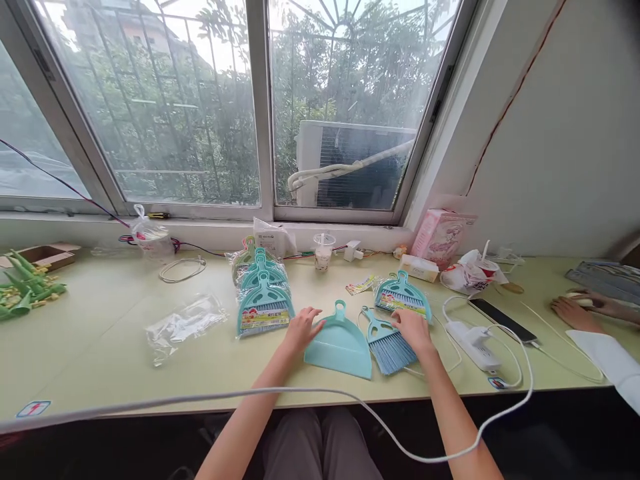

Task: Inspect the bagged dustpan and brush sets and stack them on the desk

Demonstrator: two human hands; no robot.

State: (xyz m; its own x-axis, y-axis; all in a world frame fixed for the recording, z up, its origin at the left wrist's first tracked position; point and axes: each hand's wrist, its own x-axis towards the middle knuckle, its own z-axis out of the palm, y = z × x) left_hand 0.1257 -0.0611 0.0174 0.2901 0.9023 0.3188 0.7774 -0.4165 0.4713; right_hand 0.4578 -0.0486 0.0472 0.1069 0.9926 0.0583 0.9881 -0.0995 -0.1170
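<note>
A light teal dustpan (337, 347) lies flat on the table in front of me, its looped handle pointing away. My left hand (301, 328) is at its left edge, fingers apart, the thumb reaching over the rim. To the dustpan's right is a small hand brush (390, 347) with blue bristles toward me. My right hand (414, 330) has its fingers closed on the right side of the brush's teal head. Just behind that hand lies a wrapped dustpan-and-brush set (403, 297) with a printed label. Several similar wrapped sets (264, 310) stand in a row left of the dustpan.
Clear plastic wrapping (187, 325) lies at left. A white cable (320, 392) crosses in front of me toward a power strip (473, 345). A phone (503, 320) lies beyond it. Another person's hand (575, 312) rests far right. A drink cup (324, 252) stands at the back.
</note>
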